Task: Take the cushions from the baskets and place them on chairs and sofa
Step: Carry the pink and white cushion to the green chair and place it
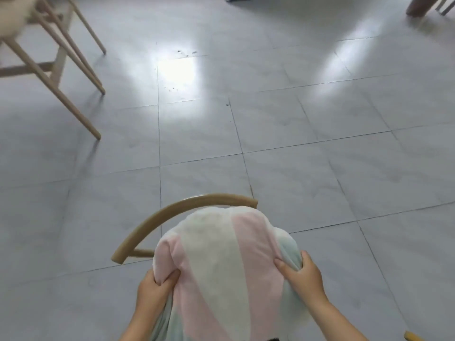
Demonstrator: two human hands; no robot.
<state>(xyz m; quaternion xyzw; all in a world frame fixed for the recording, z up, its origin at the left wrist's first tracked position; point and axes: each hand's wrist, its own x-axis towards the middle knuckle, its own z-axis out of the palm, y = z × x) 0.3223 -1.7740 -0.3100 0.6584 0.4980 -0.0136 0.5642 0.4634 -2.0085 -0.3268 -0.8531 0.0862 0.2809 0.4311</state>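
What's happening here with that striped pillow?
A person grips a pastel-striped cushion with both hands, the left hand and right hand pinching its sides. It is held over a chair with a curved wooden backrest. Another chair stands at far left on the tiled floor.

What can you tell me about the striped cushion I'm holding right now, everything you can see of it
The cushion is soft and plush-looking, with broad pastel stripes of pink, cream and pale green. It bulges where gripped: the left hand pinches its left edge, the right hand its right edge. It sits in front of the curved wooden backrest of a chair, hiding the seat, so whether it rests there is unclear.
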